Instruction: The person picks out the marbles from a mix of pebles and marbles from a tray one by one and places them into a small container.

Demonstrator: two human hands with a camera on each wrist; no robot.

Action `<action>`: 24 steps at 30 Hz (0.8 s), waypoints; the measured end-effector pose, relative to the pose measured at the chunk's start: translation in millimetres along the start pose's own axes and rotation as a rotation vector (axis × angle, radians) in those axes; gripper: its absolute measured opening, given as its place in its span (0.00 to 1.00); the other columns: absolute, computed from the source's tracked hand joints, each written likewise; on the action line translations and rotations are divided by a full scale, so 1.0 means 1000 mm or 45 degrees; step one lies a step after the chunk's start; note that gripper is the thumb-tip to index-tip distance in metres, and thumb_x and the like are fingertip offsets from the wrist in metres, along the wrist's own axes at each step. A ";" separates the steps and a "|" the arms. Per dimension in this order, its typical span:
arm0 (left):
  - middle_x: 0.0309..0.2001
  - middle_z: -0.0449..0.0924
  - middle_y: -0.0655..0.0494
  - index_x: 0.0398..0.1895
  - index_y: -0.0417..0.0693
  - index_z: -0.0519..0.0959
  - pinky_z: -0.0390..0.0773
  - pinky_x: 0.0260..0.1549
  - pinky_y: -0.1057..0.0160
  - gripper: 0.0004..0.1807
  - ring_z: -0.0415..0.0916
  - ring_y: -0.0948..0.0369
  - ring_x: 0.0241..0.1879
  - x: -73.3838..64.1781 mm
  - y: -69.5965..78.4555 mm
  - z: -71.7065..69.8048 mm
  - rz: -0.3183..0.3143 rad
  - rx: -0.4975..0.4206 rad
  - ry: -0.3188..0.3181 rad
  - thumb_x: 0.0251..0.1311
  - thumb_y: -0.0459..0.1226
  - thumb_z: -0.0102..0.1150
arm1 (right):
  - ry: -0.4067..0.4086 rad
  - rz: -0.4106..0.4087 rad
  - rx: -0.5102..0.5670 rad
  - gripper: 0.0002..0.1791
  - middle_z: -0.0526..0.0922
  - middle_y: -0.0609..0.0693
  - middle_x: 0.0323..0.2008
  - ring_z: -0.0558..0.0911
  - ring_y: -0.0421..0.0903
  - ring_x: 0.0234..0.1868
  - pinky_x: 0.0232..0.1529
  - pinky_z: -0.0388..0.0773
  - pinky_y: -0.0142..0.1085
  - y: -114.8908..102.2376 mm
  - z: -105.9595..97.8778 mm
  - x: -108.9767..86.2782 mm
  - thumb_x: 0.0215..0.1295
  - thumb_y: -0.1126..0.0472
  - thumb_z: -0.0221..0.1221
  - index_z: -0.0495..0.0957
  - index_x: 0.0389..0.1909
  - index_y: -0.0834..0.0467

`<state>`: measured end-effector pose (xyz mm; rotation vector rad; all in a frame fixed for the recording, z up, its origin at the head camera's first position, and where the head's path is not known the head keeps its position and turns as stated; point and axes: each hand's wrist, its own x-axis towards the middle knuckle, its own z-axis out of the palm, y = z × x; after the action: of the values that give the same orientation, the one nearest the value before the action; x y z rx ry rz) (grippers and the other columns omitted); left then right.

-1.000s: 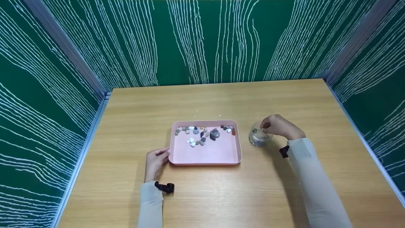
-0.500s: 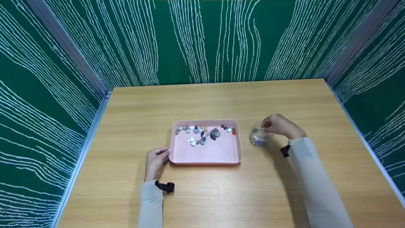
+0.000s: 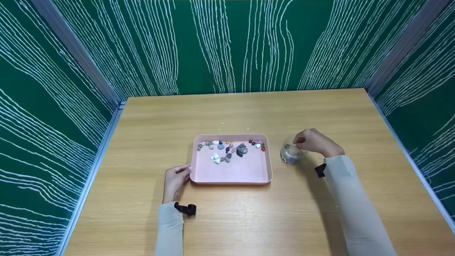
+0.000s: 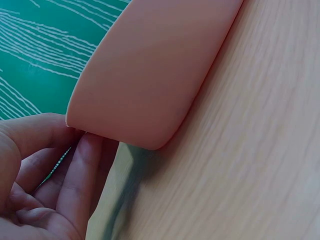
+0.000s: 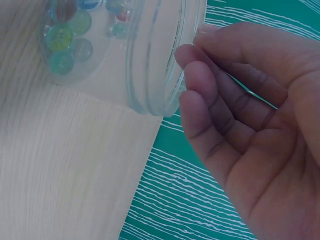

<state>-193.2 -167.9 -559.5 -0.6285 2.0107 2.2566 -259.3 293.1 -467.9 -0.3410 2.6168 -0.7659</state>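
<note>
My left hand pinches the left wall of a pink tray near its front corner. In the left wrist view, thumb and fingers meet at the edge of the tray. Small stones in grey, white, black and reddish brown lie inside it, including a cluster of grey stones. To the right of the tray stands a clear jar. My right hand holds its rim between thumb and forefinger. Through the jar's wall, the right wrist view shows several glass marbles.
A wooden table carries the tray and jar. A few tiny pale bits lie behind the tray. Green walls with white wavy lines surround the table at the back and sides.
</note>
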 end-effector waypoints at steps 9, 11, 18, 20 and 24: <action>0.43 0.83 0.40 0.47 0.24 0.78 0.83 0.39 0.68 0.15 0.81 0.63 0.36 0.000 0.001 0.000 0.009 0.004 -0.002 0.56 0.22 0.59 | 0.026 -0.004 0.004 0.14 0.83 0.64 0.47 0.82 0.53 0.43 0.50 0.81 0.51 -0.003 -0.003 0.000 0.63 0.69 0.56 0.81 0.48 0.66; 0.41 0.83 0.42 0.47 0.23 0.78 0.83 0.38 0.68 0.15 0.81 0.63 0.35 0.000 0.000 0.000 0.018 0.002 -0.008 0.56 0.23 0.59 | 0.036 -0.008 0.003 0.13 0.83 0.63 0.46 0.81 0.53 0.42 0.50 0.81 0.51 -0.004 -0.003 0.000 0.63 0.69 0.56 0.81 0.47 0.66; 0.40 0.84 0.43 0.46 0.23 0.78 0.84 0.37 0.68 0.14 0.81 0.63 0.34 0.000 -0.001 0.000 0.026 -0.005 -0.006 0.56 0.23 0.60 | 0.042 -0.024 0.003 0.13 0.84 0.63 0.45 0.81 0.52 0.41 0.48 0.82 0.50 -0.007 -0.003 0.000 0.63 0.68 0.55 0.82 0.46 0.66; 0.41 0.83 0.42 0.46 0.23 0.78 0.83 0.38 0.68 0.15 0.81 0.63 0.35 0.000 -0.001 0.000 0.021 -0.005 -0.006 0.55 0.23 0.60 | 0.035 -0.013 0.008 0.13 0.84 0.62 0.46 0.82 0.53 0.41 0.48 0.82 0.50 -0.009 -0.003 0.001 0.64 0.68 0.55 0.81 0.47 0.66; 0.44 0.83 0.39 0.47 0.24 0.78 0.83 0.39 0.68 0.15 0.81 0.63 0.36 0.000 -0.001 0.000 0.001 -0.013 -0.004 0.55 0.23 0.60 | 0.020 0.014 0.013 0.14 0.83 0.61 0.47 0.81 0.54 0.42 0.50 0.81 0.51 -0.014 -0.004 0.003 0.65 0.66 0.55 0.81 0.49 0.64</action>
<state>-193.0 -167.9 -560.6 -0.6248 2.0002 2.2682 -261.7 282.4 -457.8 -0.3182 2.6266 -0.7811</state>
